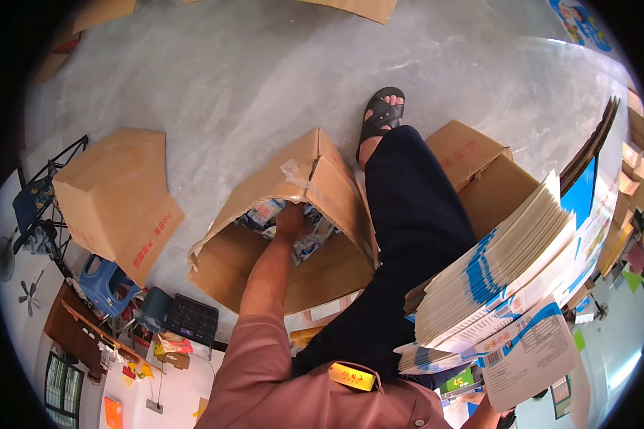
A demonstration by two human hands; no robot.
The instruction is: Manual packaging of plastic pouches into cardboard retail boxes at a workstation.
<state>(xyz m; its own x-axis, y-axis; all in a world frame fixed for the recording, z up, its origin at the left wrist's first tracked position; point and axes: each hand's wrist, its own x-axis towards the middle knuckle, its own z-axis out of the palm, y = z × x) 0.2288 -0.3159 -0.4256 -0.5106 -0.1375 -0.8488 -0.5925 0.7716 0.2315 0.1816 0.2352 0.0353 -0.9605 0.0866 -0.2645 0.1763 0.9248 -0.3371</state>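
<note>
My left hand [293, 223] reaches down into an open cardboard box [304, 161] in front of me. It touches small blue-and-white packets [266, 212] lying in the box; its fingers are hidden among them. My right forearm [484, 415] shows at the lower right. The right hand itself is hidden behind a flat white-and-blue printed carton [529, 354], so whether it grips it cannot be seen. Next to that carton stands a thick stack of flattened white-and-blue cartons [490, 275].
Another brown cardboard box [114, 193] stands at the left, with a blue plastic stool [107, 284] beside it. An open box [497, 175] lies beyond my leg [415, 200]. A black laptop-like device [192, 319] is at the lower left. More cardboard lies along the far edge.
</note>
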